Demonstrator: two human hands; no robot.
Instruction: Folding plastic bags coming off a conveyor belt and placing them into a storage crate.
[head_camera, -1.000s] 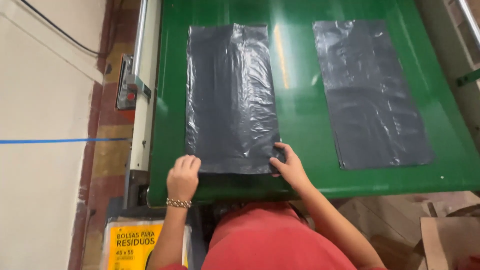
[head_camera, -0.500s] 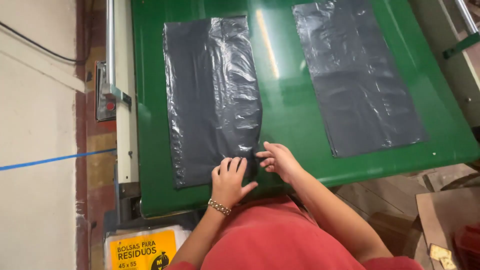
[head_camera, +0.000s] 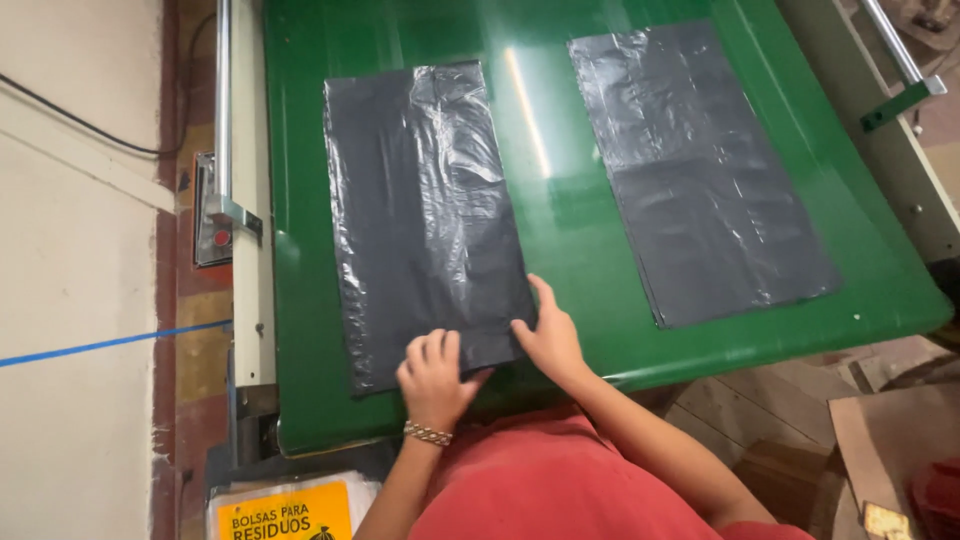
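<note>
Left hand (head_camera: 432, 372): I am pressing it flat, fingers together, on the near edge of the near-left black plastic bag (head_camera: 425, 215); it is gripping nothing.
Right hand (head_camera: 548, 335): I am laying it open, fingers spread narrow, at that bag's near right corner, touching the film.
Bag in hand: it is lying flat on the left half of the green table (head_camera: 560, 200), long side running far to near, creased but unfolded.
Second black bag (head_camera: 700, 170): it is lying flat on the right half, well apart, untouched.
Progress: I am judging both bags as spread out; no fold is showing yet on either.
Count: two bags, two hands, one table, one yellow packet (head_camera: 290, 510) lying below the near edge.
</note>
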